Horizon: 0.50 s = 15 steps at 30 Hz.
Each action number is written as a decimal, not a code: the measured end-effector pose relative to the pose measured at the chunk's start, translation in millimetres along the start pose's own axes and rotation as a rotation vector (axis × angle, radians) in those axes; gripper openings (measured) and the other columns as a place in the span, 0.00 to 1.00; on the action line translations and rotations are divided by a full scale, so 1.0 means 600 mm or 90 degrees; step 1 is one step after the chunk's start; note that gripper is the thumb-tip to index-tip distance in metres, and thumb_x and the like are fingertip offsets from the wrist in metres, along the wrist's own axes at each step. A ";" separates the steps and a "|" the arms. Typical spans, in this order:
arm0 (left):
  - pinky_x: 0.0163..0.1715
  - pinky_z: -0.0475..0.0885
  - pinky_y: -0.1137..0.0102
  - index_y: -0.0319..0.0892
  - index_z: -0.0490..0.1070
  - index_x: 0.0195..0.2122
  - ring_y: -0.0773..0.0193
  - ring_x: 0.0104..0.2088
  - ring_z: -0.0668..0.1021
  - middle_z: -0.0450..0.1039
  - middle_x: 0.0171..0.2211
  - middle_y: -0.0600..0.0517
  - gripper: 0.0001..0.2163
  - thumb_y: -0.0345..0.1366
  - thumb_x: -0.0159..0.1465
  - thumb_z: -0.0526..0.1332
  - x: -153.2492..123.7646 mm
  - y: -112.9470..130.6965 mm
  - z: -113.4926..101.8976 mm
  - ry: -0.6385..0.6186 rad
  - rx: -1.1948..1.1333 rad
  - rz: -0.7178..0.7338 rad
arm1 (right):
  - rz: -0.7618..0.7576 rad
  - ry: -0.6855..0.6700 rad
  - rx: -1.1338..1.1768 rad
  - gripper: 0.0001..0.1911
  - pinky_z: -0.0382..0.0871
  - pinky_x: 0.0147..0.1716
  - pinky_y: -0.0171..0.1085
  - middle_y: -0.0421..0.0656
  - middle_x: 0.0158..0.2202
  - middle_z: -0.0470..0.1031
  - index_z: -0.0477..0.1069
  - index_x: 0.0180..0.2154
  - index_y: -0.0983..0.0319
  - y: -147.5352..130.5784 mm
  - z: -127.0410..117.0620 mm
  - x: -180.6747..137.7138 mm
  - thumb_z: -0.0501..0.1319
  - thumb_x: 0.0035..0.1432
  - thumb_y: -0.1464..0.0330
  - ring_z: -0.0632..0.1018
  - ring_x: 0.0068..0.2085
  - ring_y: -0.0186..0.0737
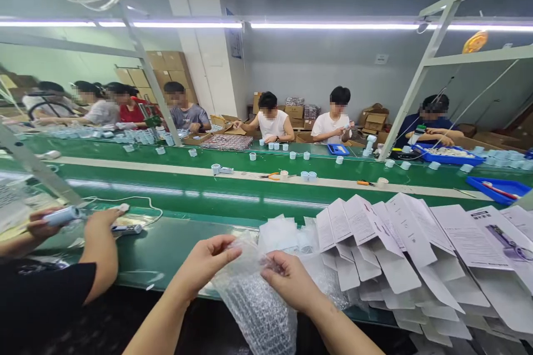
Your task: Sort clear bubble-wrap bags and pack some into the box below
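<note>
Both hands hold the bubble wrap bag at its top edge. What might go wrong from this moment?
1. The left hand and right hand pinch only the top of the bubble wrap bag; the thin film may slip or tear.
2. The folded leaflets lie fanned close beside the right hand; an elbow might scatter them.
3. A co-worker's arm is close on the left, so they might bump.

Clear plastic bubble-wrap bag (254, 302), dimpled and faintly glossy, pinched between left hand (206, 263) and right hand (291, 280). Matt white paper leaflets (400, 244), smooth, creased at folds, printed in black. Green conveyor belt (233, 191), smooth rubbery sheen catching lamp glare. Glossy blue plastic tray (497, 188). Pale painted metal frame (416, 89), satin finish.
</note>
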State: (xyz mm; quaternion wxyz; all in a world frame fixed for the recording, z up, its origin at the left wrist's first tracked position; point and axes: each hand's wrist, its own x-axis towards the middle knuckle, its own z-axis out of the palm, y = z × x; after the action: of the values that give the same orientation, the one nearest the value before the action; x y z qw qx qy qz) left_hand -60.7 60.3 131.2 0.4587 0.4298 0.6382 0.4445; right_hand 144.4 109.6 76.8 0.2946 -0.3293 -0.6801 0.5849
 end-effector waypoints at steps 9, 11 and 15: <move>0.23 0.62 0.74 0.41 0.69 0.25 0.69 0.22 0.67 0.65 0.21 0.58 0.16 0.48 0.46 0.68 -0.011 -0.014 -0.042 0.205 -0.104 0.095 | 0.054 -0.165 -0.061 0.05 0.56 0.28 0.31 0.34 0.25 0.65 0.71 0.32 0.62 -0.017 -0.014 -0.015 0.61 0.48 0.71 0.65 0.29 0.32; 0.22 0.62 0.74 0.42 0.69 0.25 0.69 0.21 0.66 0.65 0.20 0.58 0.17 0.50 0.45 0.67 -0.027 -0.028 -0.069 0.305 -0.092 0.092 | 0.086 -0.172 -0.038 0.04 0.54 0.27 0.32 0.34 0.23 0.61 0.68 0.26 0.63 0.005 -0.013 -0.020 0.60 0.50 0.69 0.63 0.27 0.31; 0.28 0.68 0.72 0.44 0.71 0.27 0.63 0.26 0.72 0.71 0.24 0.54 0.15 0.52 0.54 0.61 -0.088 -0.072 -0.050 0.528 0.166 0.144 | 0.165 -0.145 0.230 0.15 0.57 0.28 0.32 0.35 0.22 0.65 0.69 0.30 0.63 0.065 0.033 -0.017 0.66 0.45 0.59 0.65 0.26 0.32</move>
State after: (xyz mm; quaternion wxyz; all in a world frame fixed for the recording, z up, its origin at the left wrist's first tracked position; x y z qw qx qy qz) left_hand -84.7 -5.3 106.0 0.0546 0.3361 0.7678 0.5427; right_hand 139.2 93.6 35.6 0.1926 -0.2879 -0.5454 0.7633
